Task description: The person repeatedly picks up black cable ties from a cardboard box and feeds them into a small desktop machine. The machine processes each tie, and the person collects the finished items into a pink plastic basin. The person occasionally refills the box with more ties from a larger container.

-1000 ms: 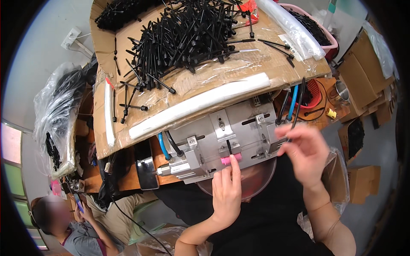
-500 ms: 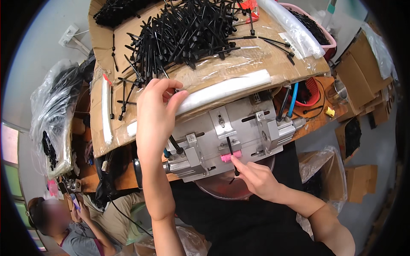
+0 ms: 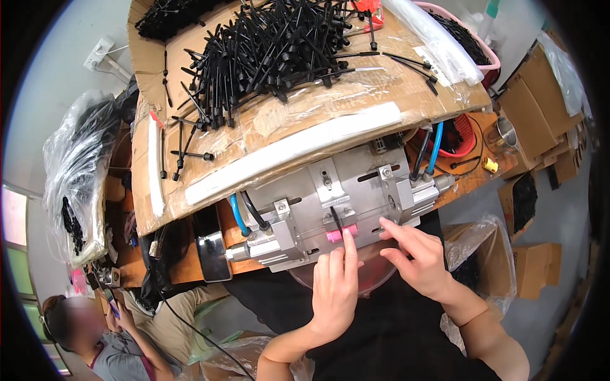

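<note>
In front of me a grey metal clamping fixture point(image 3: 362, 197) carries a small pink block point(image 3: 342, 233) at its near middle. A thin black rod point(image 3: 335, 217) lies across that block. My left hand point(image 3: 335, 286) is at the block, its index finger stretched along the rod and the other fingers folded; the rod's near end is hidden beneath it. To the right, my right hand point(image 3: 420, 257) hovers by the fixture's near edge, thumb and fingers apart, holding nothing visible. Beyond the fixture, a heap of black rods with knobbed ends point(image 3: 267, 57) lies on a cardboard sheet point(image 3: 356, 95).
A white padded strip point(image 3: 292, 152) edges the cardboard. Blue and black hoses point(image 3: 237, 214) run into the fixture's sides. A red basket point(image 3: 467, 136) and a metal cup point(image 3: 504, 133) stand at right. Below the fixture is a translucent bowl point(image 3: 375, 282). Another person point(image 3: 127, 343) sits at lower left.
My left hand has come from the rod heap down to the pink block. My right hand has left the block, moved right and opened. The rod on the block tilts slightly differently.
</note>
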Available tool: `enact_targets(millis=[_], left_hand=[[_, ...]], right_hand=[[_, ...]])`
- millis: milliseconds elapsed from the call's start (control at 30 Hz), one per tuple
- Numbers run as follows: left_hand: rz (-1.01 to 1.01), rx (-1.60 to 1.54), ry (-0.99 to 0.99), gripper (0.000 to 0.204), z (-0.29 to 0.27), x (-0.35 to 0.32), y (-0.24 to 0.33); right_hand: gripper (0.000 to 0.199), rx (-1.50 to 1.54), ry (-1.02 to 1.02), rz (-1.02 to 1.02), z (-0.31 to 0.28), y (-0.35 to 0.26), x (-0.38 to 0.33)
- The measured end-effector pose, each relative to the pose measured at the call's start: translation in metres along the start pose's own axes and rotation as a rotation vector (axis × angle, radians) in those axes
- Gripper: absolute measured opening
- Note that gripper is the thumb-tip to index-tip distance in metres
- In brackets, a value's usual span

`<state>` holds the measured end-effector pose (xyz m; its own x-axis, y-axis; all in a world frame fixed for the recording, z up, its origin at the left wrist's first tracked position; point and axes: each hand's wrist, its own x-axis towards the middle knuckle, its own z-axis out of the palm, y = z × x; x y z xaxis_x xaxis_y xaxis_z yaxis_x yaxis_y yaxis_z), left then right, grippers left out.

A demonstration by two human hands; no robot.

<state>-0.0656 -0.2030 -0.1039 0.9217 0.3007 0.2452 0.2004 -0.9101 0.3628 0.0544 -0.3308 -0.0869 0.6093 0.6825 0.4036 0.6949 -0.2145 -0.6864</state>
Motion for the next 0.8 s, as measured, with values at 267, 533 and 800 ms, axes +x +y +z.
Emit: enact_targets(millis=[267,533,800], left_hand=[[0.052,0.135,0.013,0.064,0.002,0.005,-0.002],[0.019,0.04,-0.076,0.071,-0.003,0.007,-0.003],[0.179,0.014,0.032,0.063,-0.056,0.047,-0.021]], right_hand=[[0.048,0.076,0.03,0.064,-0.004,0.001,-0.001],[0.046,0.074,0.019,0.049,-0.006,0.002,0.001],[0.038,-0.137,0.176,-0.314,-0.021,0.001,0.066]])
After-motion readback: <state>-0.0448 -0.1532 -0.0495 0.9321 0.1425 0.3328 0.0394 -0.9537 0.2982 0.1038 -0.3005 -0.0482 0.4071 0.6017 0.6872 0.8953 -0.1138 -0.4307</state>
